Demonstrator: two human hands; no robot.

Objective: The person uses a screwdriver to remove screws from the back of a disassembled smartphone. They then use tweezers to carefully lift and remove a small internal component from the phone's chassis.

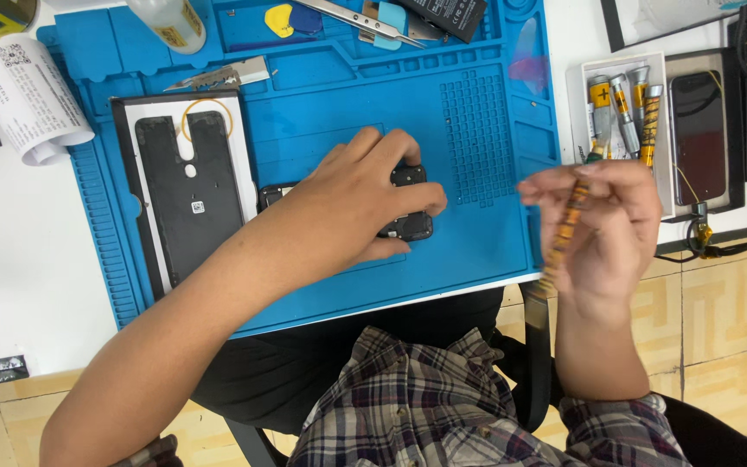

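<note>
Head camera looked straight down on the phone (408,203), a dark slab near the middle of the frame on the blue mat (477,251). Its long axis ran left to right across the picture; one end poked out right of my knuckles, a sliver showed at the left by my wrist, and I could not tell which end was the top. My left hand (365,203) lay flat over it, fingers spread and curled down on its far edge and right end, pinning it to the mat rather than lifting it.

My right hand (607,229) hung at the right of the frame, off the mat's edge and well apart from the phone. Its fingers were closed around a thin yellow-and-black screwdriver (568,227), blurred, its shaft slanting from upper right to lower left. I judged I was between steps: phone steadied, tool fetched but not yet brought to it. The next move would have called for carrying the tip left onto the phone while the left hand kept it from sliding.

Further out, a white tray (663,138) of similar tools sat at the upper right, a second phone (698,134) just beside it. At the left lay a black back cover (185,203) on a white card; tweezers (360,19) lay along the top edge.
</note>
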